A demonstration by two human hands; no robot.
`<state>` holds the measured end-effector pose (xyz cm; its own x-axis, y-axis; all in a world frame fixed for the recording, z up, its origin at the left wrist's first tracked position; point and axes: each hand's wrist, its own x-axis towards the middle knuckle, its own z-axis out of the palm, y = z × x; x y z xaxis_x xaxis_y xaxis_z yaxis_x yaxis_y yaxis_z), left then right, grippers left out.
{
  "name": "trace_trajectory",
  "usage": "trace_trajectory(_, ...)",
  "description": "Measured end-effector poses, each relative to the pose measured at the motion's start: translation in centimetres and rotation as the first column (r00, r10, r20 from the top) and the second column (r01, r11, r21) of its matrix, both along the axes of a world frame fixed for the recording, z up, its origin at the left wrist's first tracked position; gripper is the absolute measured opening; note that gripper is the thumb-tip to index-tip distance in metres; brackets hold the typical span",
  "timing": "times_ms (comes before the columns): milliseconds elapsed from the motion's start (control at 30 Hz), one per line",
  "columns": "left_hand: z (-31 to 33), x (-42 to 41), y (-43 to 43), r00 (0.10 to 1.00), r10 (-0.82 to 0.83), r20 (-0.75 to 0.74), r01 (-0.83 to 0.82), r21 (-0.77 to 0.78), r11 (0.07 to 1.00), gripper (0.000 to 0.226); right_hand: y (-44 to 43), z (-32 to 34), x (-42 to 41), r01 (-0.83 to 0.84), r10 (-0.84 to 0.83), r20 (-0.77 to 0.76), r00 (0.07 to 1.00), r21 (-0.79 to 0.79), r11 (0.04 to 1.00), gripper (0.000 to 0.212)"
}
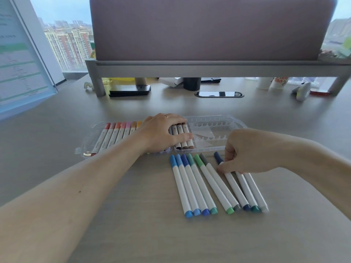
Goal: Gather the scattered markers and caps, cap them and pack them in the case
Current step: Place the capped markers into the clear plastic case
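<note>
A clear plastic marker case (212, 128) lies open on the desk. Its left half holds a row of capped markers (115, 133) in reds, pinks and oranges, and three brown ones (183, 136) sit at the left end of its right half. My left hand (161, 131) lies flat over the markers in the case, fingers straight. In front of the case, several capped blue, green and grey markers (191, 184) lie side by side on the desk. My right hand (245, 150) pinches the dark blue marker (232, 180) near its cap, with two more markers under the hand.
A grey monitor riser (209, 66) spans the back of the desk, with a black phone (130, 90), a dark cup (191, 83) and a cable grommet (219, 94) beneath it. A tilted screen (20, 59) stands at the left.
</note>
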<state>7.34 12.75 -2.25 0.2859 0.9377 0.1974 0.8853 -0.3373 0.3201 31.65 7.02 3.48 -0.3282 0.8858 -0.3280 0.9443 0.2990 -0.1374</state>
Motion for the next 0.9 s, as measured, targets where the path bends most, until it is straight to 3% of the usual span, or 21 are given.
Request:
trace_trajectory(133, -0.2, 0.0, 0.1, 1.0, -0.006, 0.005, 0.006, -0.009, 1.0, 0.068, 0.2, 0.3, -0.3, 0.018, -0.019, -0.037, 0.999, -0.011, 1.0, 0.038)
trace_trajectory(267, -0.3, -0.1, 0.2, 1.0, -0.007, 0.01, 0.007, -0.002, 1.0, 0.067, 1.9, 0.8, -0.6, 0.108, -0.12, -0.33, 0.936, -0.056, 0.993, 0.036)
trace_trajectory(367, -0.3, -0.1, 0.1, 1.0, -0.016, 0.016, 0.016, 0.004, 1.0, 0.065, 3.7, 0.6, -1.7, 0.149, -0.26, -0.644, 0.719, -0.223, 0.963, 0.029)
trace_trajectory(433, -0.4, -0.1, 0.1, 1.0, -0.031, 0.007, 0.031, 0.009, 0.999, 0.066, 4.7, 0.3, -2.4, 0.154, -0.335, -0.751, 0.569, -0.302, 0.941, 0.026)
trace_trajectory(500, -0.4, -0.2, 0.3, 0.999, -0.033, -0.009, 0.033, 0.009, 0.999, 0.067, 5.7, -0.3, -2.8, 0.135, -0.362, -0.791, 0.494, -0.342, 0.93, 0.025)
trace_trajectory(733, -0.8, -0.3, 0.7, 1.0, -0.024, -0.007, 0.024, -0.005, 1.0, 0.062, 8.0, -1.6, -3.1, 0.162, -0.354, -0.762, 0.542, -0.319, 0.934, 0.021)
trace_trajectory(900, -0.2, 0.1, 0.1, 0.999, -0.028, -0.023, 0.027, -0.032, 0.999, 0.085, 8.9, -2.3, -4.3, 0.243, -0.316, -0.666, 0.676, -0.204, 0.948, 0.017)
